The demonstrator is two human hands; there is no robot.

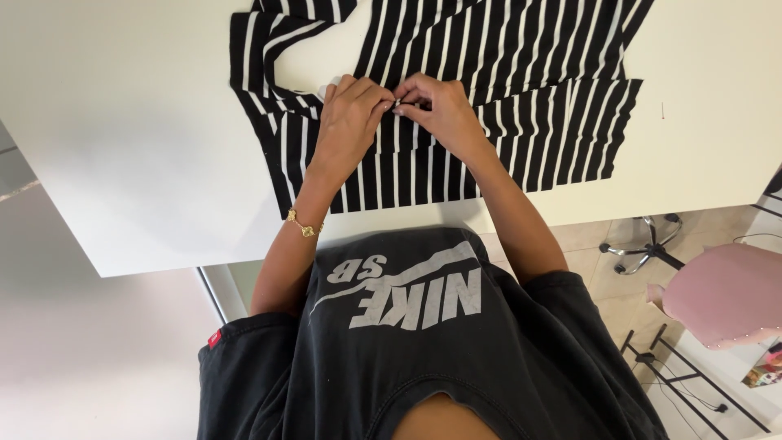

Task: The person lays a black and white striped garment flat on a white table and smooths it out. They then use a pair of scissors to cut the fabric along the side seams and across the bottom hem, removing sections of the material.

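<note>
Head view: black-and-white striped fabric (521, 90)

Both hands (397, 110) on striped fabric (521, 73)

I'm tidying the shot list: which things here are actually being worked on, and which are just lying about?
In hand: striped fabric, pinched at one spot by the left hand and right hand, on the white table.

Lying about: pink chair; chair base with castors; black metal rack.
</note>
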